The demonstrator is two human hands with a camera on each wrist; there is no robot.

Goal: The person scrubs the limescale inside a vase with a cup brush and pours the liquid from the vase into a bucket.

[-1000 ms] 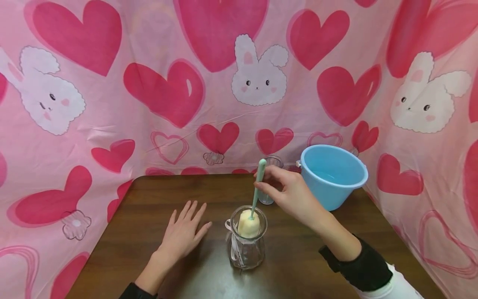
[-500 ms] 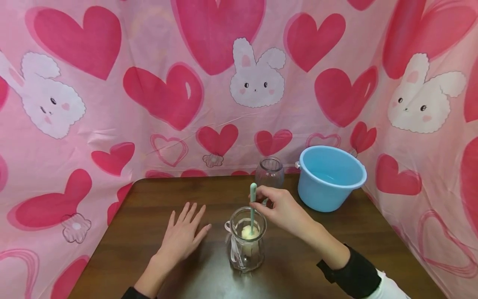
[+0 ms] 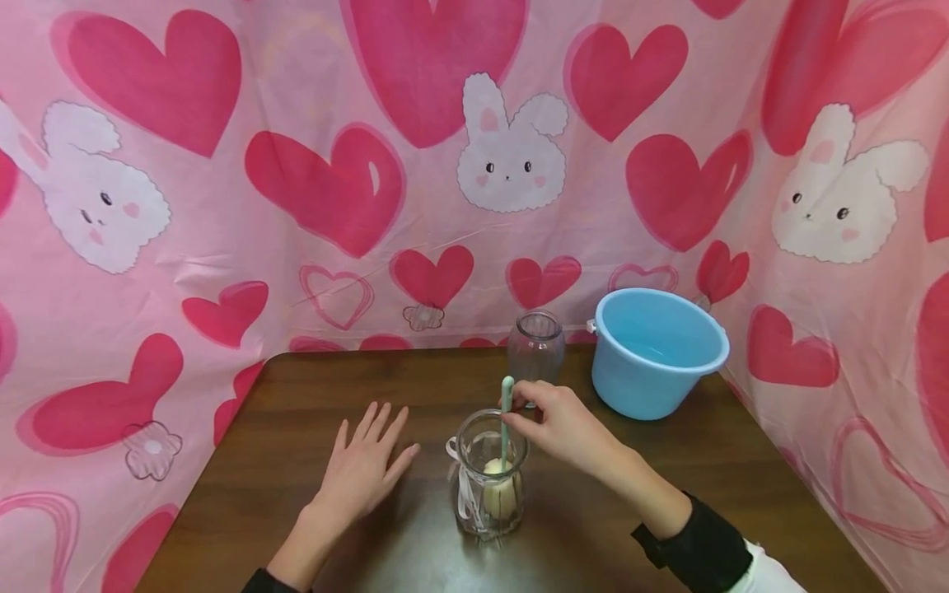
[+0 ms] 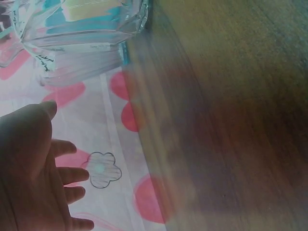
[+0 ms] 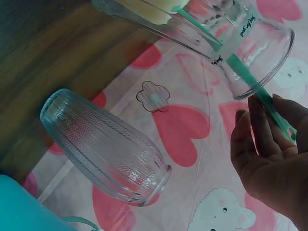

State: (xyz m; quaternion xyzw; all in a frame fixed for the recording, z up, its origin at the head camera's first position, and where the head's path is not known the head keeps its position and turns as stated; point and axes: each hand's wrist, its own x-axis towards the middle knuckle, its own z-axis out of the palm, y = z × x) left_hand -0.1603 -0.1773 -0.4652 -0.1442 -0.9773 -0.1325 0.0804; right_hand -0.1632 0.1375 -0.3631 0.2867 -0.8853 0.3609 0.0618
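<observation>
Right hand [image 3: 565,424] pinches the upper end of a slim mint-green brush [image 3: 507,412] between thumb and fingertips; in the right wrist view the fingers [image 5: 250,139] curl round the handle just outside the rim. The brush stands nearly upright, its long axis running straight down through the mouth of the jar [image 3: 489,486], with a pale yellow sponge head [image 3: 498,494] sitting low inside, near the bottom. The jar lies directly below and slightly left of the right hand, between the two hands, and the right hand is the nearer. Left hand [image 3: 363,469] rests flat on the tabletop [image 3: 296,395], fingers spread and relaxed, holding nothing, just left of the jar but not touching it.

Jar: clear ribbed glass, narrowed neck, flared rim, a white ribbon tied at the neck. Brush: smooth plastic stem, soft foam head. Behind it, a second clear vase [image 3: 535,346] of finely ribbed glass stands upright near the far edge. To its right, a smooth light-blue plastic bucket [image 3: 656,354], round and open-topped. Tabletop: dark wood grain. Backdrop [image 3: 222,206]: pink cloth printed with hearts and white rabbits.
</observation>
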